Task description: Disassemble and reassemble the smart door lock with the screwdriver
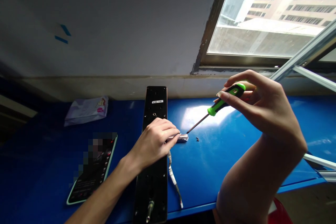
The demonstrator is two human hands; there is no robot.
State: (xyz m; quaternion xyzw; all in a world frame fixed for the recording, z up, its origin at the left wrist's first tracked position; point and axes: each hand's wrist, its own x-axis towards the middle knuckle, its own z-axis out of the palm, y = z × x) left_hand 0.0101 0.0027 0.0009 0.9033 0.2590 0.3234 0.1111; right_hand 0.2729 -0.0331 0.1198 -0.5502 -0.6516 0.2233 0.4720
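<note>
My right hand is closed around the handle of a green and black screwdriver, held tilted over the table. The screwdriver's tip points down at the end of a small silvery, foil-like piece; whether it touches cannot be made out. Pinched between the fingers and thumb of my left hand is that silvery piece, whose near end they cover. Beneath this hand lies a long black panel with a white "CE 16" label. Several tiny dark screws lie just right of the silvery piece.
A white-wrapped cable runs along the panel's right side. On the blue table, a phone lies at left, with a pale purple packet behind it. White metal bars stand at right, by the window. A wall borders the back.
</note>
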